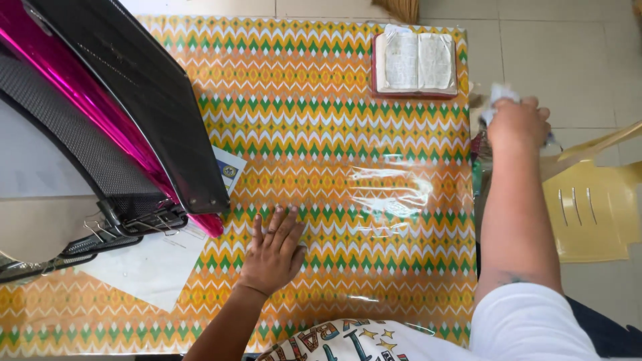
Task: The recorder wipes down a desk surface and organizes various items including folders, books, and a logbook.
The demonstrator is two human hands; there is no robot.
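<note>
The left hand (273, 251) lies flat on the table (348, 134), just right of a paper (154, 267) under the laptop (134, 100). The book (415, 63) sits at the far edge. Beyond the right edge, the right hand (518, 124) holds what may be a cloth (503, 93), near the chair (592, 207).

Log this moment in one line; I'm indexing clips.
left hand: flat on patterned tablecloth | right hand: clutching crumpled white wad past table edge
</note>
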